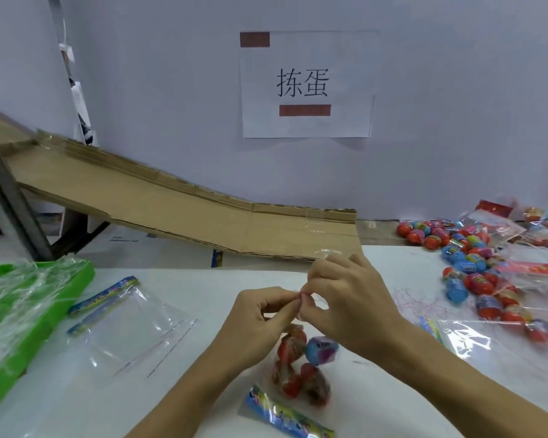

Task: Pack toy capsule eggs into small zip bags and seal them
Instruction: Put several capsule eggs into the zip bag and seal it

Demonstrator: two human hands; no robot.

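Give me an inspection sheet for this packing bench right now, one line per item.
Surface: white table, faint red scribbles.
Job's things: filled bag of eggs under the hands; loose eggs at right; empty bags at left.
Clutter: green tray with plastic film; cardboard ramp.
Hands: left hand and right hand pinch the bag's top edge.
Cables: nothing seen.
Surroundings: paper sign on the wall.

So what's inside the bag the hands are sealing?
The zip bag holds capsule eggs: one blue-and-pink egg and several red ones. Both hands, left and right, pinch its top edge. The exact count is unclear, since the eggs overlap.
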